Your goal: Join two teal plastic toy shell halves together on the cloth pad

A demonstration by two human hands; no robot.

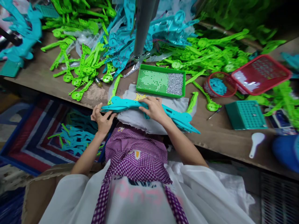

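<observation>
A long turquoise plastic part with a curved, dinosaur-like outline lies across a grey cloth at the bench's front edge. My left hand grips its narrow left end between thumb and fingers. Over its middle rests my right hand, fingers bent around the upper edge and thumb pointing left. A green tray just beyond holds many small silver screws, heaped on its right side. Lime-green pieces lie by the cloth on both sides. The underside of the turquoise part is hidden.
A vertical grey tool shaft hangs above the bench. Heaps of lime-green parts and turquoise parts cover the back. To the right are red baskets, a teal basket and a white scoop. A blue-rimmed bin stands lower left.
</observation>
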